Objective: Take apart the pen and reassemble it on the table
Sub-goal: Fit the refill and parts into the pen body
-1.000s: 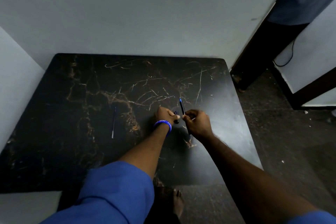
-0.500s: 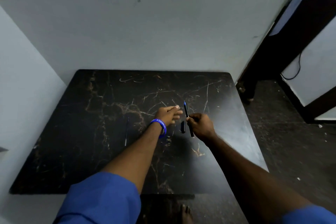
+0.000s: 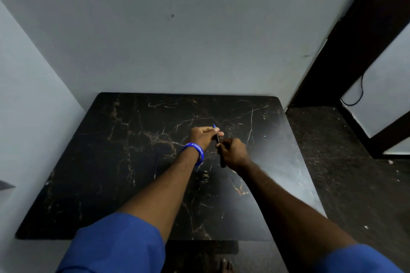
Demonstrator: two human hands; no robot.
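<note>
A dark pen (image 3: 218,139) with a blue tip is held tilted just above the black marble table (image 3: 106,195), tip pointing away from me. My left hand (image 3: 203,136), with a blue wristband, pinches the pen's far end near the tip. My right hand (image 3: 234,154) is closed around the barrel, and the barrel's near end sticks out below it. A thin pale rod (image 3: 156,164), probably the refill, lies on the table left of my left forearm.
The table stands in a corner, with grey walls at the back and left. A dark doorway (image 3: 346,51) and dark floor (image 3: 355,173) lie to the right. A bare foot (image 3: 225,266) shows under the table's near edge.
My left hand has closed on the pen's far end, where before it was beside it. The short dark piece seen between my hands is hidden now. The camera has tilted up.
</note>
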